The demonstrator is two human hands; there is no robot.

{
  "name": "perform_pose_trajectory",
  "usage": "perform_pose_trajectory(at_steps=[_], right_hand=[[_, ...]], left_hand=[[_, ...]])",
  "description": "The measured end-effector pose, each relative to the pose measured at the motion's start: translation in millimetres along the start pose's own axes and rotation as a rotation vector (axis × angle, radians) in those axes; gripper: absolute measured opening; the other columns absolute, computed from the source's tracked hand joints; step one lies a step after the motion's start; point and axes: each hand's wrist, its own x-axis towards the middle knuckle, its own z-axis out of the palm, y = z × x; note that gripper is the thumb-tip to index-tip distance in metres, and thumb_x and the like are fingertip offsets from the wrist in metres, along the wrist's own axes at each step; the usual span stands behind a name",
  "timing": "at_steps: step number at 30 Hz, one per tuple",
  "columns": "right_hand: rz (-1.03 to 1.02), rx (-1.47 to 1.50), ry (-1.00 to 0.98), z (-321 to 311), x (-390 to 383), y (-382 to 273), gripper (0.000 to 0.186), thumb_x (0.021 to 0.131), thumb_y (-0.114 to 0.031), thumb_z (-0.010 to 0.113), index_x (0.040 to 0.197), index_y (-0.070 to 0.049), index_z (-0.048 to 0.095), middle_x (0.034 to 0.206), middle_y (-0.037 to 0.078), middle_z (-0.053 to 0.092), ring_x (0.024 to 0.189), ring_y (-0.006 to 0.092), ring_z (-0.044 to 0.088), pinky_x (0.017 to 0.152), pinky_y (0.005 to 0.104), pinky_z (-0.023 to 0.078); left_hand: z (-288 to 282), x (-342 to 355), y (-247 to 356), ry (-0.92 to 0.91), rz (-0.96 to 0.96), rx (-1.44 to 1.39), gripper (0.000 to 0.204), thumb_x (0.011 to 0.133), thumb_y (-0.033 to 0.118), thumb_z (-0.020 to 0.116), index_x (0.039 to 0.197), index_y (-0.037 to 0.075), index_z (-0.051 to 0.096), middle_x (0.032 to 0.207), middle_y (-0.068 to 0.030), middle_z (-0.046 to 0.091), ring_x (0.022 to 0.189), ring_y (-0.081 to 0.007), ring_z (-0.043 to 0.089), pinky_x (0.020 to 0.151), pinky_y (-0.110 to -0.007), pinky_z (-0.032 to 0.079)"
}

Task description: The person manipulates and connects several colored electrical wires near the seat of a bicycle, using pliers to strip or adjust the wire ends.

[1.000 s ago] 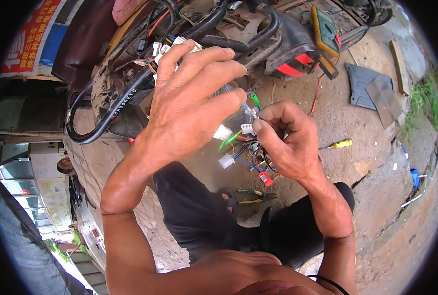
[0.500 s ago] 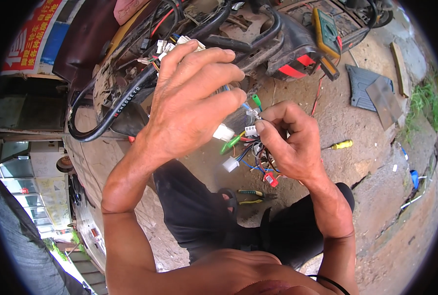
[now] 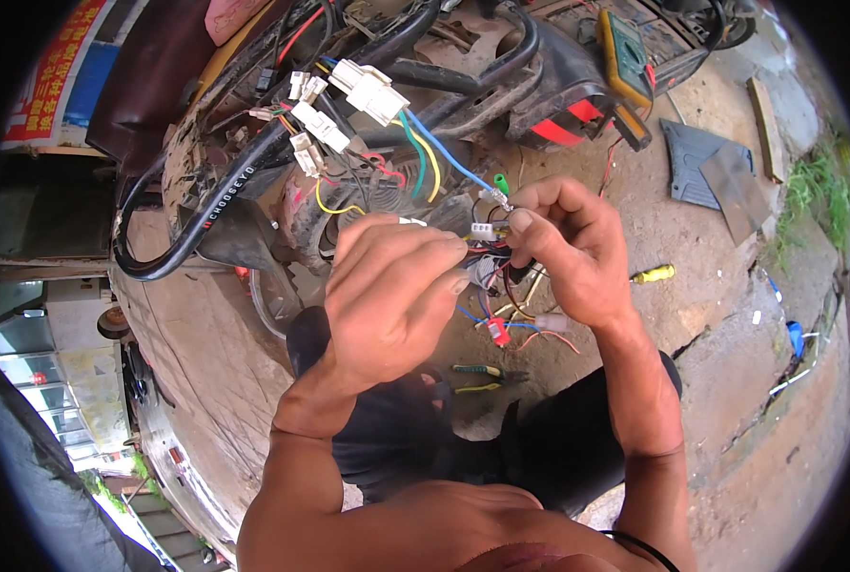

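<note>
My right hand [image 3: 577,253] pinches a small metal wire terminal with a clear sleeve [image 3: 493,195] between thumb and forefinger. A blue wire [image 3: 449,150] runs from it up to a large white connector plug [image 3: 372,93]. My left hand [image 3: 396,305] is to the left and lower, its fingers bent and close together. White plastic shows just behind its forefinger, but what the fingers hold, if anything, is hidden. A small white connector [image 3: 482,231] and a green sleeved terminal [image 3: 501,183] lie between my hands. Below them hangs a wire bundle with a red connector [image 3: 497,332].
The dirty vehicle frame, with a black tube [image 3: 244,195], fills the far side. More white connectors [image 3: 320,126] hang there. A multimeter [image 3: 625,59] rests on the frame. Pliers [image 3: 487,377] and a yellow-handled screwdriver [image 3: 654,275] lie on the ground, with a dark plastic panel [image 3: 696,167] farther right.
My left hand has moved down and toward me, uncovering the white connectors and the blue, green and yellow wires. My right hand keeps its pinch on the terminal, almost in place.
</note>
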Motion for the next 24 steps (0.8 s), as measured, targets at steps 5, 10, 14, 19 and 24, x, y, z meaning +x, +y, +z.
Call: perform_pose_trajectory(at_steps=[5, 10, 14, 19, 24], right_hand=[[0.08, 0.095, -0.04, -15.6, 4.7, -1.5, 0.016, 0.102, -0.01, 0.063, 0.111, 0.002, 0.067, 0.09, 0.005, 0.073, 0.075, 0.0105, 0.068, 0.07, 0.0258, 0.053], [0.064, 0.154, -0.074, -18.5, 4.3, 10.5, 0.018, 0.103, -0.012, 0.062, 0.114, 0.0, 0.068, 0.097, 0.006, 0.076, 0.081, 0.013, 0.071, 0.071, 0.0253, 0.052], [0.038, 0.127, -0.088, -17.8, 1.6, 13.8, 0.018, 0.102, -0.01, 0.062, 0.114, 0.001, 0.068, 0.101, 0.008, 0.077, 0.089, 0.0138, 0.071, 0.078, 0.0284, 0.054], [-0.099, -0.043, -0.098, -23.9, 2.9, 17.1, 0.018, 0.101, -0.007, 0.06, 0.115, 0.003, 0.068, 0.103, 0.009, 0.078, 0.094, 0.013, 0.069, 0.084, 0.0286, 0.053], [-0.069, -0.032, -0.102, -24.2, 7.8, 14.2, 0.017, 0.101, -0.003, 0.06, 0.112, 0.003, 0.07, 0.106, 0.007, 0.077, 0.098, 0.0117, 0.068, 0.087, 0.0289, 0.053]], left_hand=[[5.2, -5.9, -2.8, 0.015, 0.076, -0.01, 0.027, 0.079, 0.003, 0.08, 0.105, 0.003, 0.077, 0.108, -0.0098, 0.076, 0.097, -0.0274, 0.073, 0.092, -0.044, 0.052], [19.4, -18.0, -5.0, 0.011, 0.0, 0.062, 0.029, 0.08, 0.009, 0.083, 0.108, 0.009, 0.078, 0.113, -0.0049, 0.074, 0.104, -0.0231, 0.072, 0.112, -0.044, 0.037], [34.0, -18.6, -8.0, 0.038, -0.038, 0.121, 0.029, 0.078, 0.01, 0.085, 0.106, 0.01, 0.077, 0.112, -0.0036, 0.074, 0.104, -0.0223, 0.072, 0.117, -0.048, 0.031], [36.7, -21.0, -13.2, 0.041, -0.012, 0.102, 0.027, 0.078, 0.01, 0.085, 0.105, 0.01, 0.077, 0.112, -0.0039, 0.074, 0.103, -0.0228, 0.071, 0.116, -0.047, 0.032], [24.3, -24.7, -15.2, 0.09, 0.017, 0.01, 0.025, 0.077, 0.006, 0.083, 0.102, 0.009, 0.078, 0.11, -0.0048, 0.075, 0.096, -0.0239, 0.071, 0.107, -0.045, 0.04]])
